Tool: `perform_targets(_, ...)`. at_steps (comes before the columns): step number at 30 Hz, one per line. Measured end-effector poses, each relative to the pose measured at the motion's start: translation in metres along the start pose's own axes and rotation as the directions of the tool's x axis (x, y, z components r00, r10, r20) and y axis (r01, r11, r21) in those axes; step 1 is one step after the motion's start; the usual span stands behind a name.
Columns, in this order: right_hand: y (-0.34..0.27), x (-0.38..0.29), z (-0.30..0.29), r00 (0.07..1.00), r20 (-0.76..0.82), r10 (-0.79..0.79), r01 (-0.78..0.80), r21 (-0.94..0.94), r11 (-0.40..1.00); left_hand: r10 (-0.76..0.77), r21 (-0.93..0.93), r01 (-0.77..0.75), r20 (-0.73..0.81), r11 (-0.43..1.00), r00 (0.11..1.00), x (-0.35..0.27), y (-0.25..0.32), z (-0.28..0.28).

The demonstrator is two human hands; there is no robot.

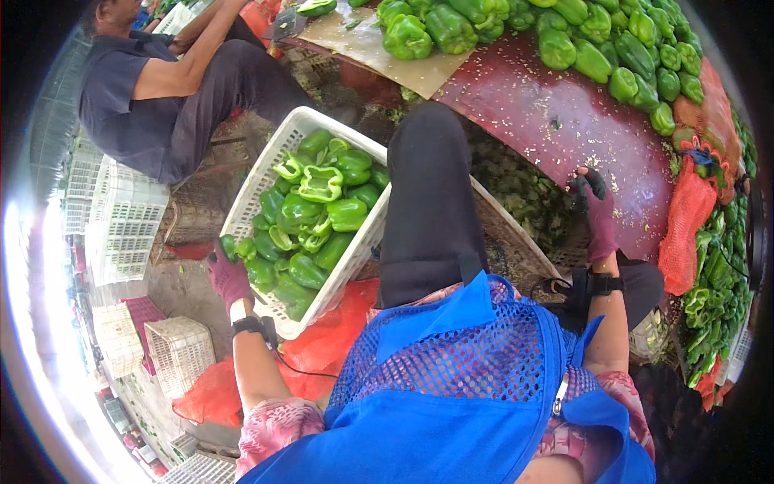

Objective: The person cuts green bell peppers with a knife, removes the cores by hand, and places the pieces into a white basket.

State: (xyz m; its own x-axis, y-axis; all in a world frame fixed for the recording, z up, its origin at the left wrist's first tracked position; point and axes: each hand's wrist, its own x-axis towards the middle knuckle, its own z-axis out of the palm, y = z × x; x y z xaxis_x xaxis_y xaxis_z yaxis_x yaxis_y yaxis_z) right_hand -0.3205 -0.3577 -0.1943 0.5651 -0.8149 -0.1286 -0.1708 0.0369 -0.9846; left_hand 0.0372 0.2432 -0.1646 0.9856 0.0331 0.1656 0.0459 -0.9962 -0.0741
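Observation:
My left hand (pixel 230 277), in a maroon glove, is at the left corner of a white plastic crate (pixel 358 257). It touches or holds a green bell pepper (pixel 228 245) there; the grip is partly hidden. Whole and cut-open green peppers (pixel 302 209) fill much of the crate. My right hand (pixel 595 212), in a maroon glove with dark fingertips, is over the edge of a red work surface (pixel 544 115) strewn with pale seeds. Its fingers are bent with the fingertips close together, and whether something small is between them cannot be told.
Green peppers (pixel 574 36) are heaped along the far side of the surface. A red mesh sack (pixel 686 230) lies at the right. Another person (pixel 145 91) sits at the upper left. White crates (pixel 124 224) stand at the left, and red netting (pixel 326 333) lies beneath the pepper crate.

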Motion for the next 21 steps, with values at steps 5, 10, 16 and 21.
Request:
perform_targets(5,0.012,0.002,-0.009,0.998,-0.057,-0.014,0.015,0.004,1.000,0.032,-0.035,-0.033,-0.015,0.999,0.999,0.020,0.018,0.030)
perform_targets(10,0.003,-0.002,0.001,0.996,-0.069,0.063,-0.067,-0.060,0.996,0.147,-0.228,-0.020,0.553,0.973,0.820,0.044,0.020,0.100)
perform_targets(16,-0.020,-0.011,0.006,0.996,-0.086,0.010,-0.012,-0.020,1.000,0.454,-0.259,-0.413,0.127,0.873,0.882,0.030,0.126,-0.017)
perform_targets(21,0.003,0.002,0.004,0.994,-0.105,-0.015,0.012,-0.035,0.999,0.674,-0.106,-0.676,0.276,0.730,0.685,0.008,0.168,0.046)
